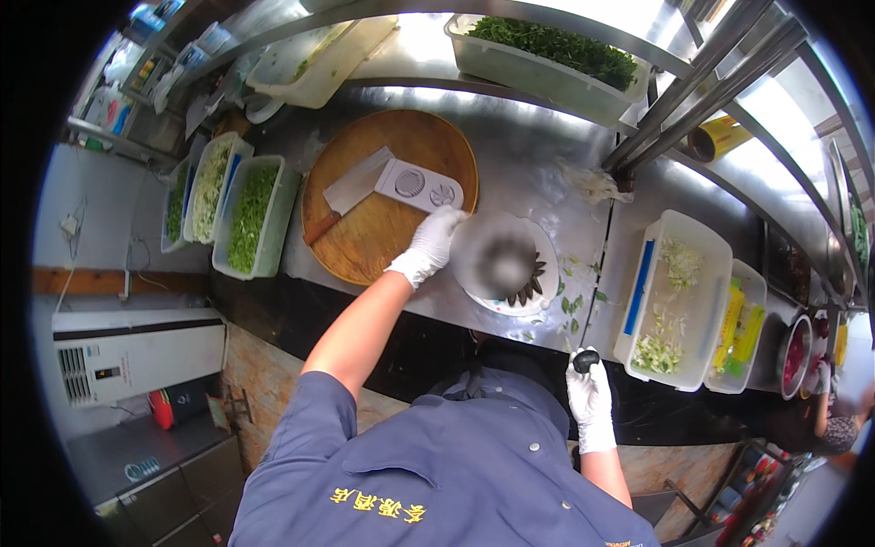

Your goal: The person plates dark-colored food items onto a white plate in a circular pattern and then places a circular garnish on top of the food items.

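My left hand [432, 241], in a white glove, grips the near end of a white plastic egg slicer [418, 186] with one slatted and one wedge-pattern cutter. The slicer lies over a round wooden chopping board [403, 253], its far end across the blade of a cleaver [359, 183] with a wooden handle. My gloved right hand [589, 403] holds a dark, glossy egg [586, 361], apparently a preserved egg, in front of the counter edge. Beside the board stands a white plate [549, 246] with dark wedges [533, 284] fanned along its rim. A round blurred patch hides its middle.
Plastic tubs of chopped greens [251, 219] stand left of the board. To the right, a larger tub [690, 308] holds pale shreds. A tub of leafy herbs [547, 51] sits on the overhead steel shelf. Loose leaves [573, 304] litter the steel counter. Another person's gloved hand [824, 376] shows far right.
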`<act>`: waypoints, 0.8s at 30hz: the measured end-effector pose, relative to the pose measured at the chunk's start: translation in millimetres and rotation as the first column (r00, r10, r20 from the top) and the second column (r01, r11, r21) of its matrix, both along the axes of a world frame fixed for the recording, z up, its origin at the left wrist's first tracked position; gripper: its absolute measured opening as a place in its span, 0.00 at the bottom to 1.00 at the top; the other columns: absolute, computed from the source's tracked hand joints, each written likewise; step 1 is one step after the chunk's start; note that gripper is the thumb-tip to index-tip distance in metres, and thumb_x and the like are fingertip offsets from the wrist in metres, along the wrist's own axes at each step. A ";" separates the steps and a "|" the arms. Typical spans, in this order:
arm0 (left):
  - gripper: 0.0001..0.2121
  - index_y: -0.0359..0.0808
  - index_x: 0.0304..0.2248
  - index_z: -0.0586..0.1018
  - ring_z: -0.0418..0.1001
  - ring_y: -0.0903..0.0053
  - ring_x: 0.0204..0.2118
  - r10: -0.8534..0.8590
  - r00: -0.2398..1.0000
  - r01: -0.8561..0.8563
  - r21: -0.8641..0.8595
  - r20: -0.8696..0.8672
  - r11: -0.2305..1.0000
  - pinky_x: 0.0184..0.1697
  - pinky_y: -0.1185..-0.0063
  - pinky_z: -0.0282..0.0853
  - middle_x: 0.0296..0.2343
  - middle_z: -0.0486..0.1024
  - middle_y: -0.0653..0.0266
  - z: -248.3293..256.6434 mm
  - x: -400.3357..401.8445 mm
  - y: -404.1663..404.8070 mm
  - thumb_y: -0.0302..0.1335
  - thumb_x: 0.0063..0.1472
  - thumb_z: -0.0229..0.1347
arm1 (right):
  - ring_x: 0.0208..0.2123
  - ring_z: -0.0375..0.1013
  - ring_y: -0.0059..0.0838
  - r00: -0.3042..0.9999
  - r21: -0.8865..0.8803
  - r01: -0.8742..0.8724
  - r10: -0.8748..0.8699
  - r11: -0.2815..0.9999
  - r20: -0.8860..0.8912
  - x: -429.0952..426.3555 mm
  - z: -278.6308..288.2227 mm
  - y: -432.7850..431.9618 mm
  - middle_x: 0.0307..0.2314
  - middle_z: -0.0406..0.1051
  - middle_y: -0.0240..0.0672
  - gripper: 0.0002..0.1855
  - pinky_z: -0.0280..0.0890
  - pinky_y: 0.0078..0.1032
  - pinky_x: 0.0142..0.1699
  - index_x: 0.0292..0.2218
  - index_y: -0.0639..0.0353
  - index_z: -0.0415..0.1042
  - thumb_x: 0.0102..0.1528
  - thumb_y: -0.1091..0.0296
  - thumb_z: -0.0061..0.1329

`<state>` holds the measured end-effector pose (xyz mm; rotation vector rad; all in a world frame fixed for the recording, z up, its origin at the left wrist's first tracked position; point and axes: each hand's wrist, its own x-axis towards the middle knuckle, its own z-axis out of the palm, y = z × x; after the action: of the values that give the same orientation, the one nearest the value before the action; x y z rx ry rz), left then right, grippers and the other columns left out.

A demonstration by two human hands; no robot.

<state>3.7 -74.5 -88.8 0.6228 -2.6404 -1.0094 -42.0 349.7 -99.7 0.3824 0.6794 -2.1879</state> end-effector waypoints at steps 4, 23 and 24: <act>0.36 0.37 0.58 0.62 0.64 0.56 0.54 -0.080 0.958 0.191 -0.409 0.274 0.892 0.57 0.62 0.59 0.50 0.67 0.52 25.3 -8.1 -55.6 0.26 0.48 0.58 | 0.46 0.71 0.34 0.993 0.095 -0.066 0.075 0.993 -0.093 1.8 4.6 -86.9 0.42 0.70 0.39 0.25 0.66 0.31 0.55 0.47 0.64 0.67 0.48 0.73 0.61; 0.42 0.33 0.53 0.64 0.63 0.53 0.54 -0.517 0.854 0.504 0.152 0.058 0.850 0.56 0.62 0.59 0.48 0.66 0.48 32.5 9.6 -173.0 0.35 0.37 0.69 | 0.44 0.70 0.27 0.768 0.604 0.210 0.253 0.769 -0.589 17.4 16.9 -339.3 0.43 0.69 0.37 0.27 0.65 0.24 0.51 0.51 0.66 0.64 0.50 0.76 0.57; 0.43 0.33 0.54 0.63 0.62 0.52 0.54 -0.525 0.849 0.511 0.152 0.066 0.846 0.57 0.62 0.59 0.49 0.65 0.48 27.6 15.2 -178.5 0.35 0.38 0.69 | 0.45 0.70 0.28 0.743 0.621 0.196 0.299 0.759 -0.599 12.8 4.5 -350.2 0.44 0.69 0.38 0.27 0.64 0.25 0.53 0.51 0.67 0.63 0.50 0.77 0.56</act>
<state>19.0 -253.0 -61.1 -0.0429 -2.9280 -1.3263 -29.3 -0.5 -95.2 -0.1331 1.8738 -1.9289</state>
